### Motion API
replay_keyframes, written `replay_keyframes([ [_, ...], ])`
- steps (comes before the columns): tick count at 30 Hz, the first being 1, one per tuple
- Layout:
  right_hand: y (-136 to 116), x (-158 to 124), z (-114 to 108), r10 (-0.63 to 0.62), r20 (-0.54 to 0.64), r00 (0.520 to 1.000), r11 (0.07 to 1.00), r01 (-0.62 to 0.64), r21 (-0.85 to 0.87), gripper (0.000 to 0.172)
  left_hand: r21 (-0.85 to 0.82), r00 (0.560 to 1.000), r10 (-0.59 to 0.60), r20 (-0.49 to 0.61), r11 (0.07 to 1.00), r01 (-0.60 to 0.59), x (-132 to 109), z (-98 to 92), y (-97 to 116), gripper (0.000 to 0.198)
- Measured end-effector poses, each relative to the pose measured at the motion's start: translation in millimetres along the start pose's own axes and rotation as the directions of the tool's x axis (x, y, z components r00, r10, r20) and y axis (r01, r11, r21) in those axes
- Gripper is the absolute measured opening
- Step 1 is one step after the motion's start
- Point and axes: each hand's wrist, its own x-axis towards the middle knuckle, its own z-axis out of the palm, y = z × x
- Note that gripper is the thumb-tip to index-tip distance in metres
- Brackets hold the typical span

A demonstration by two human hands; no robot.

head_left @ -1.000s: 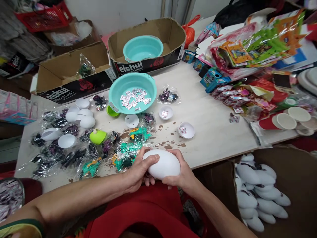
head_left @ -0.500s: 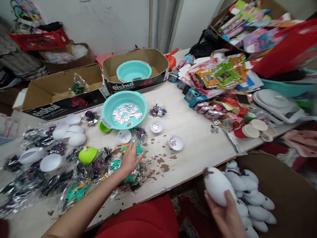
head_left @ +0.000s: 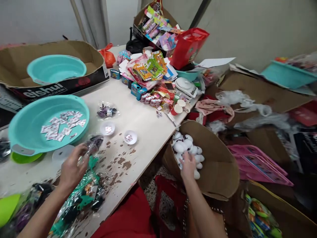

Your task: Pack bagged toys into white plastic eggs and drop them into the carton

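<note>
At the table my left hand (head_left: 74, 170) has its fingers closed on the edge of a clear plastic bag of dark purple parts (head_left: 95, 142). Beneath and in front of it lie clear bags of green, black and orange parts (head_left: 85, 195). A white shell half (head_left: 61, 154) lies beside the fingers, partly covered by the hand. Down to the right, my right hand (head_left: 188, 165) reaches into a cardboard box (head_left: 215, 168), fingers spread over a heap of white plastic eggs (head_left: 182, 145) and apparently touching them.
A turquoise basin (head_left: 22, 122) holds small printed packets. Two white cups (head_left: 130, 137) with packets stand right of it. Behind is a carton (head_left: 96, 74) with another basin (head_left: 55, 66). Colourful packages (head_left: 148, 67), a white scale (head_left: 185, 86) and pink trays (head_left: 260, 162) are farther right.
The view has swung right. My right hand has let go of the white egg it held and is now down among the eggs. My left hand has closed on the purple-part bag.
</note>
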Motion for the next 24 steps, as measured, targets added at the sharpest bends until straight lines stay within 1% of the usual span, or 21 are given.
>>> replay_keyframes([
  [1,2,-25,15,-0.018,0.093,0.995,0.999,0.014,0.038,0.079,-0.187,1.0,-0.028,0.014,0.982,0.03,-10,-3.3,11,0.025],
  [2,3,-52,32,-0.035,0.246,0.969,0.995,0.012,0.096,0.078,-0.357,0.996,-0.06,0.07,0.931,0.082,-20,-2.9,25,0.028],
  [3,3,-80,50,-0.062,0.477,0.877,0.977,-0.044,0.207,0.083,-0.492,0.985,-0.082,0.15,0.858,0.147,-28,1.4,39,0.03],
  [4,3,-106,67,-0.082,0.644,0.76,0.957,-0.12,0.263,0.089,-0.584,0.965,-0.083,0.247,0.782,0.217,-35,9.0,51,0.031],
  [5,3,-130,83,-0.086,0.753,0.652,0.947,-0.182,0.266,0.087,-0.65,0.941,-0.076,0.329,0.705,0.284,-39,18.7,61,0.031],
  [6,3,-149,98,-0.066,0.809,0.584,0.941,-0.234,0.246,0.082,-0.693,0.927,-0.082,0.366,0.641,0.33,-41,28.9,67,0.031],
  [7,4,-164,111,-0.018,0.822,0.569,0.941,-0.268,0.206,0.071,-0.706,0.925,-0.102,0.366,0.617,0.348,-42,38.2,70,0.031],
  [8,5,-173,123,0.041,0.807,0.589,0.941,-0.294,0.166,0.059,-0.701,0.938,-0.133,0.32,0.633,0.328,-42,45.3,70,0.032],
  [10,8,-182,140,0.149,0.733,0.664,0.933,-0.339,0.118,0.043,-0.613,0.98,-0.126,0.153,0.766,0.194,-45,52.1,67,0.044],
  [11,10,-183,145,0.181,0.702,0.689,0.928,-0.355,0.109,0.042,-0.528,0.996,-0.059,0.07,0.845,0.087,-48,52.3,64,0.056],
  [12,12,-185,148,0.201,0.684,0.702,0.922,-0.37,0.109,0.042,-0.429,0.999,0.046,0.008,0.902,-0.038,-51,51.2,62,0.069],
  [13,14,-188,148,0.219,0.679,0.7,0.913,-0.392,0.11,0.042,-0.33,0.985,0.168,-0.032,0.929,-0.169,-54,49.6,61,0.08],
  [14,16,-191,147,0.247,0.684,0.686,0.897,-0.428,0.106,0.042,-0.242,0.958,0.281,-0.059,0.927,-0.287,-57,47.9,60,0.084],
  [15,17,-197,144,0.289,0.702,0.651,0.87,-0.484,0.091,0.041,-0.167,0.926,0.368,-0.088,0.911,-0.378,-58,46.4,58,0.08],
  [16,18,-203,141,0.351,0.727,0.589,0.83,-0.555,0.049,0.04,-0.109,0.896,0.426,-0.127,0.892,-0.439,-58,45.2,57,0.068],
  [18,21,-215,133,0.481,0.763,0.431,0.735,-0.673,-0.083,0.04,-0.046,0.85,0.487,-0.203,0.862,-0.505,-53,43.7,54,0.034],
  [19,23,-221,129,0.517,0.768,0.378,0.707,-0.695,-0.133,0.042,-0.034,0.836,0.498,-0.232,0.855,-0.518,-51,43.2,53,0.02],
  [20,25,-225,127,0.522,0.769,0.37,0.704,-0.696,-0.143,0.045,-0.025,0.828,0.496,-0.262,0.854,-0.52,-48,42.8,52,0.015],
  [21,28,-229,125,0.491,0.77,0.407,0.73,-0.675,-0.109,0.048,-0.018,0.825,0.481,-0.296,0.861,-0.508,-46,42.5,52,0.017],
  [23,35,-233,125,0.337,0.764,0.55,0.818,-0.574,0.052,0.057,-0.01,0.833,0.406,-0.376,0.897,-0.442,-46,42.7,54,0.021],
  [24,39,-234,126,0.255,0.752,0.608,0.851,-0.511,0.125,0.061,-0.008,0.838,0.354,-0.415,0.92,-0.393,-48,43.2,56,0.021],
])
